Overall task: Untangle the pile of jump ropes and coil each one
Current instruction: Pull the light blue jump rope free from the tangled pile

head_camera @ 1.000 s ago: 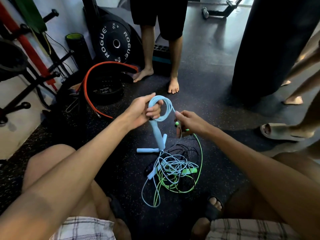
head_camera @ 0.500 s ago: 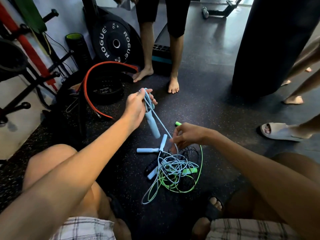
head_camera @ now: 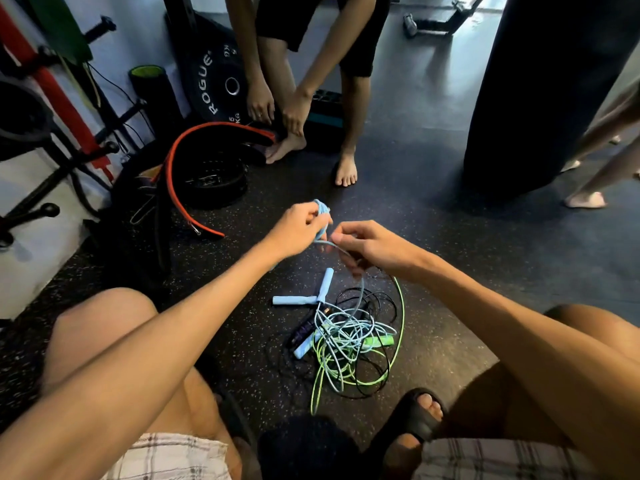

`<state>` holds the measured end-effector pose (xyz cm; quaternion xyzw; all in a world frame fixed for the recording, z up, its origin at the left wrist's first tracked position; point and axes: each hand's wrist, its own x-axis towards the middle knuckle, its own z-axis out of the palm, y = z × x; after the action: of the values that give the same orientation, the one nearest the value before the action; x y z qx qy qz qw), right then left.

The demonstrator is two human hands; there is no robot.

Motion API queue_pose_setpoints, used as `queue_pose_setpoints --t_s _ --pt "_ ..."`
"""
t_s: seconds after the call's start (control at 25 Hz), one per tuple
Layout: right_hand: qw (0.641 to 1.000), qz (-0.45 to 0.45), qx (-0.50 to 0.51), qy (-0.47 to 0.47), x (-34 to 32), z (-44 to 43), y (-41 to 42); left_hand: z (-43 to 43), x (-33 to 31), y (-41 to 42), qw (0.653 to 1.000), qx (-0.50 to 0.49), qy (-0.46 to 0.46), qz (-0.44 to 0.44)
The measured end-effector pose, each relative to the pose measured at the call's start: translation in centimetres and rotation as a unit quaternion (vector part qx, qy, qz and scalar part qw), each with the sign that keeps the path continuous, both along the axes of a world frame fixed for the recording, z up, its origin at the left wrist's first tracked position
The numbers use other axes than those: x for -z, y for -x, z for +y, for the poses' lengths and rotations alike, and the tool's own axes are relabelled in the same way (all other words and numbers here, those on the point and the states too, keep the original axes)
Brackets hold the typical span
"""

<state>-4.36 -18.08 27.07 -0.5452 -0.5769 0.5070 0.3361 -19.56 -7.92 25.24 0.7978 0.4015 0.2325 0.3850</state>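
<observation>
- Dark speckled rubber floor (head_camera: 433, 237) of a gym; the seated person's bare knees frame the work area.
- Left hand (head_camera: 298, 230): fingers clenched round a small bunch of loops of the light-blue rope (head_camera: 322, 209), held up above the floor.
- Right hand (head_camera: 374, 247): just beside the left, fingers curled, pinching a single strand of the same light-blue rope between thumb and fingertips.
- From the right hand that strand drops down into the pile (head_camera: 349, 341).
- The pile lies on the floor between the person's knees, below both hands, tangled.
- Within the pile: light-blue cord looped over a green rope (head_camera: 400, 323) and a thin black rope (head_camera: 381, 303); the green rope arcs round the right side.
- Two light-blue handles (head_camera: 294, 300) lie at the pile's upper left edge, their ends meeting; a green handle (head_camera: 379, 340) lies in the tangle.
- Further out, left: a red-edged belt (head_camera: 173, 174) curved on the floor, and a black weight plate (head_camera: 211, 81) leaning at the wall.
- Further out, right: a dark punching bag (head_camera: 540, 91).
- Beyond the hands, a second person stands barefoot (head_camera: 346, 169), bending towards their own ankle.
</observation>
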Motion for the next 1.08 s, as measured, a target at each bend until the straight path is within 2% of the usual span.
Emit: queue_pose_setpoints --t_s 0.08,0.12,0.24,0.4,0.48,0.6,0.68,0.8,0.92,1.0,1.08 --pt "0.999 0.004 0.039 -0.014 -0.2 0.2 -0.3 -0.4 0.2 -0.1 0.997 0.06 0.021 0.047" --pt "0.998 0.007 0.063 -0.022 -0.3 0.3 -0.4 -0.6 0.2 -0.2 0.993 0.092 0.064 0.048" --pt "0.99 0.018 0.133 -0.048 -0.5 0.9 -1.0 -1.5 -0.6 -0.4 0.965 0.132 0.229 -0.008" --pt "0.975 0.03 0.211 -0.059 0.2 1.7 -1.7 -1.6 -1.1 -0.5 0.93 0.173 0.312 -0.088" --pt "0.974 0.043 0.219 -0.048 0.6 1.9 -2.0 -1.3 -1.3 -0.3 0.913 0.17 0.346 -0.132" --pt "0.979 0.038 0.199 -0.007 1.1 1.7 -2.4 -0.7 -1.7 0.0 0.873 0.144 0.41 -0.221" --pt "0.983 0.0 0.182 0.029 1.7 1.6 -2.5 -0.2 -2.0 0.4 0.845 0.115 0.437 -0.287" --pt "0.984 -0.048 0.137 0.106 2.6 1.1 -2.4 0.6 -2.3 0.8 0.803 0.051 0.454 -0.383" --pt "0.98 -0.103 0.051 0.16 2.8 0.5 -2.4 1.3 -2.1 0.9 0.768 -0.023 0.456 -0.45" --pt "0.975 -0.131 -0.014 0.177 2.7 0.2 -2.5 1.6 -1.7 0.8 0.756 -0.062 0.449 -0.472" --pt "0.968 -0.161 -0.051 0.185 3.0 0.1 -2.7 1.5 -1.5 0.4 0.764 -0.099 0.426 -0.475"
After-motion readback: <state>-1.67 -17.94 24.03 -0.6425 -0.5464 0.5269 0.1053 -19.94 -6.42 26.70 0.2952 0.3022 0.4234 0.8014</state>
